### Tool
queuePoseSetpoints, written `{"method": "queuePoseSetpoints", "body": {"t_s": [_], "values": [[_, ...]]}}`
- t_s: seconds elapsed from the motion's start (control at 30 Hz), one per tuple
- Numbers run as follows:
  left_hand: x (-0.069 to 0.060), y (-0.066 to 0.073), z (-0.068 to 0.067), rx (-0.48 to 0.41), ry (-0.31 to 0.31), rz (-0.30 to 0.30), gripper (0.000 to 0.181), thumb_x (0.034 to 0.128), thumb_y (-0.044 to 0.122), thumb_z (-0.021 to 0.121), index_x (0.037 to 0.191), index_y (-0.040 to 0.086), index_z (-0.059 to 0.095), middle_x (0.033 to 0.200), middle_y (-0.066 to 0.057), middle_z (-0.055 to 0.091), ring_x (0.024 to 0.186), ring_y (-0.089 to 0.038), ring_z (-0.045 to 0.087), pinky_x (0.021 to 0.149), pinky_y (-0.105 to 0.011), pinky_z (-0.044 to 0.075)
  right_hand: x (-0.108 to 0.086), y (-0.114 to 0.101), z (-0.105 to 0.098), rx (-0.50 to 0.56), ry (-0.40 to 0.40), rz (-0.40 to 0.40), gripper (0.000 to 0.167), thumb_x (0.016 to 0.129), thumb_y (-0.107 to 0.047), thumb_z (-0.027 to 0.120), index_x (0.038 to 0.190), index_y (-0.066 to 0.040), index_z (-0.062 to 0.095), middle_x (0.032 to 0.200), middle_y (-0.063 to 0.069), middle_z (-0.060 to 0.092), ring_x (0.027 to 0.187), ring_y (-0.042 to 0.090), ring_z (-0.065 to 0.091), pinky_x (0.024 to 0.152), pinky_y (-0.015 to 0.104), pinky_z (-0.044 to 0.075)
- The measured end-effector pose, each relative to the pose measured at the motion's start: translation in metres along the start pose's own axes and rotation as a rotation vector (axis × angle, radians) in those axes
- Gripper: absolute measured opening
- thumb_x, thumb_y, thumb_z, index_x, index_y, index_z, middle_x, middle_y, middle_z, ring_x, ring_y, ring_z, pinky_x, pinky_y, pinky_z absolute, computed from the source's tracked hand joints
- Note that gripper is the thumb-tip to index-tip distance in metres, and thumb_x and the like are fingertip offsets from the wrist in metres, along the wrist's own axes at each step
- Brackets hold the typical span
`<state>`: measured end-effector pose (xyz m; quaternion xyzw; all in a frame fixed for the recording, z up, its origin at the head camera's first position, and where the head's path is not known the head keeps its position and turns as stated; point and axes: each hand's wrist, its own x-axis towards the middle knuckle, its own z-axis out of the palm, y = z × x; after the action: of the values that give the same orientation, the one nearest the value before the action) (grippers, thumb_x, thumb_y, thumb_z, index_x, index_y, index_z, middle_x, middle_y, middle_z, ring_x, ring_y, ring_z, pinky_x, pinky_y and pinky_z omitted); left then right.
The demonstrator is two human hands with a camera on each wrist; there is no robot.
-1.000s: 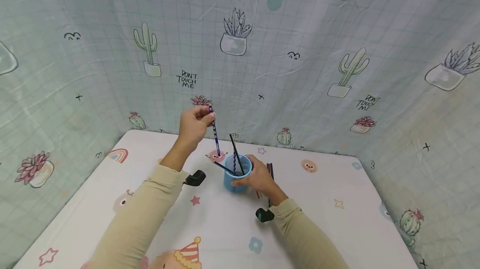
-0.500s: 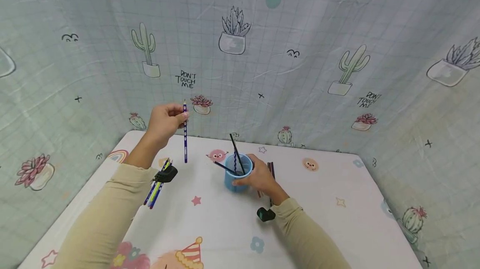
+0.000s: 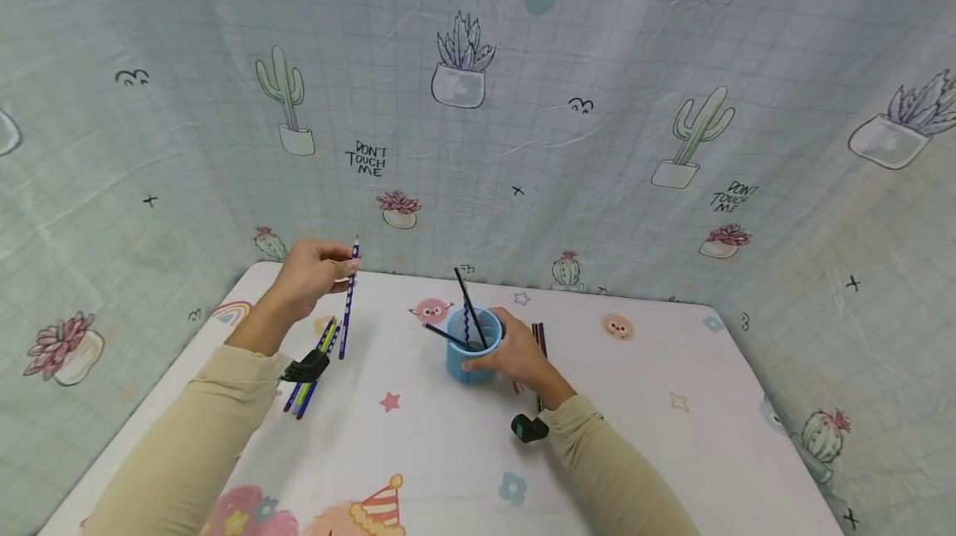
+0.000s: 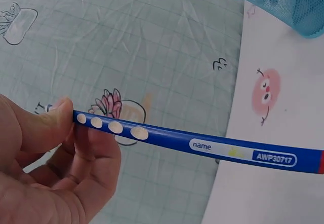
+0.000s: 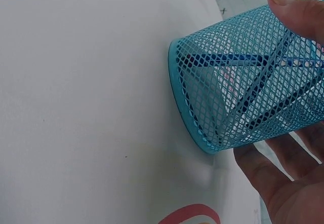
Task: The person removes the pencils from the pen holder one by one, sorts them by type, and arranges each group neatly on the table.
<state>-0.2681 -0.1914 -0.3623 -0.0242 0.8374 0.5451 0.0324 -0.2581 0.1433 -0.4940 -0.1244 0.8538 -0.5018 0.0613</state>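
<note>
My left hand pinches a blue pencil with pale dots near its sharpened end, which points up. In the left wrist view the thumb and fingers hold that pencil near the tip, and its lower end shows a name label. Just below, blue and yellow-green pencils lie in a bunch on the table, partly covered by the wrist camera. My right hand grips a light blue mesh pencil cup by its side. Dark pencils and a dotted blue pencil lean inside the cup.
Dark pencils lie on the table right of the cup, partly hidden under the right forearm. A white printed tablecloth covers the table. Fabric with cactus prints hangs along the back and sides.
My left hand has carried the blue pencil left, away from the cup, then lower toward the bunch. Those pencils, earlier hidden by the arm, now show. The right hand and cup stay put.
</note>
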Motion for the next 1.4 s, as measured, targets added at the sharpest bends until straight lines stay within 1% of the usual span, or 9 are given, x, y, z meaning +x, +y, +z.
{"method": "queuePoseSetpoints", "body": {"t_s": [0.23,0.33,0.5,0.6,0.73,0.87,1.03,1.1,1.4], "values": [[0.001,-0.016,-0.004,0.015,-0.004,-0.051,0.032,0.1060,0.009,0.059,0.132,-0.008,0.062,0.120,-0.016,0.065,0.097,-0.016,0.064,0.082,-0.024,0.062,0.000,-0.001,0.000,-0.020,-0.003,0.015,0.094,0.063,-0.026,0.102,0.144,-0.018,0.056,0.139,0.002,0.066,0.128,0.029,0.062,0.109,0.054,0.053],[0.003,-0.025,-0.004,0.029,-0.001,-0.078,0.035,0.1055,0.011,0.060,0.135,-0.008,0.062,0.124,-0.018,0.065,0.097,-0.014,0.065,0.082,-0.023,0.062,0.000,-0.001,0.000,-0.023,0.003,0.017,0.094,0.062,-0.027,0.103,0.144,-0.018,0.056,0.138,0.002,0.066,0.128,0.029,0.062,0.109,0.053,0.053],[0.005,-0.044,-0.004,0.039,0.019,-0.110,0.038,0.1040,0.013,0.064,0.135,-0.009,0.063,0.131,-0.023,0.066,0.092,-0.010,0.068,0.081,-0.021,0.062,0.001,0.000,0.001,-0.022,-0.008,0.009,0.094,0.063,-0.025,0.102,0.144,-0.016,0.055,0.139,0.004,0.066,0.129,0.030,0.062,0.110,0.054,0.053],[0.006,-0.055,-0.004,0.036,0.028,-0.121,0.036,0.1027,0.013,0.066,0.132,-0.009,0.064,0.125,-0.021,0.070,0.088,-0.008,0.068,0.079,-0.021,0.062,0.001,0.000,0.001,-0.022,-0.009,0.001,0.094,0.064,-0.024,0.102,0.145,-0.014,0.055,0.140,0.006,0.065,0.129,0.031,0.061,0.109,0.054,0.053],[0.008,-0.067,-0.003,0.029,0.037,-0.155,0.034,0.1000,0.013,0.070,0.127,-0.008,0.068,0.115,-0.016,0.075,0.083,-0.009,0.069,0.075,-0.021,0.062,0.000,-0.001,0.001,-0.018,-0.005,-0.002,0.094,0.064,-0.023,0.102,0.144,-0.013,0.055,0.139,0.007,0.065,0.128,0.032,0.062,0.109,0.055,0.053],[0.011,-0.078,0.000,0.018,0.045,-0.189,0.033,0.0981,0.014,0.073,0.124,-0.006,0.070,0.111,-0.015,0.077,0.081,-0.011,0.069,0.073,-0.022,0.062,0.000,0.000,0.000,-0.019,0.002,0.000,0.094,0.063,-0.023,0.102,0.144,-0.013,0.055,0.139,0.006,0.066,0.128,0.032,0.062,0.109,0.055,0.053],[0.012,-0.089,0.003,0.012,0.051,-0.214,0.033,0.0971,0.014,0.074,0.122,-0.007,0.071,0.112,-0.017,0.077,0.083,-0.016,0.071,0.071,-0.023,0.062,0.001,0.002,0.001,-0.015,0.007,0.011,0.095,0.062,-0.023,0.103,0.144,-0.016,0.056,0.139,0.004,0.066,0.128,0.031,0.062,0.110,0.055,0.052],[0.012,-0.092,0.004,0.012,0.059,-0.234,0.032,0.0965,0.014,0.075,0.121,-0.006,0.072,0.112,-0.017,0.077,0.083,-0.015,0.072,0.072,-0.024,0.063,0.001,0.002,0.001,-0.012,0.006,0.011,0.095,0.062,-0.023,0.103,0.144,-0.016,0.056,0.139,0.005,0.066,0.128,0.031,0.062,0.110,0.055,0.052],[0.011,-0.103,0.006,0.039,0.088,-0.270,0.032,0.0944,0.016,0.078,0.118,-0.005,0.073,0.112,-0.021,0.076,0.075,-0.013,0.070,0.074,-0.029,0.064,0.001,0.002,0.001,0.000,0.003,0.009,0.095,0.062,-0.023,0.103,0.144,-0.015,0.056,0.137,0.004,0.066,0.127,0.031,0.062,0.108,0.054,0.053]]}}
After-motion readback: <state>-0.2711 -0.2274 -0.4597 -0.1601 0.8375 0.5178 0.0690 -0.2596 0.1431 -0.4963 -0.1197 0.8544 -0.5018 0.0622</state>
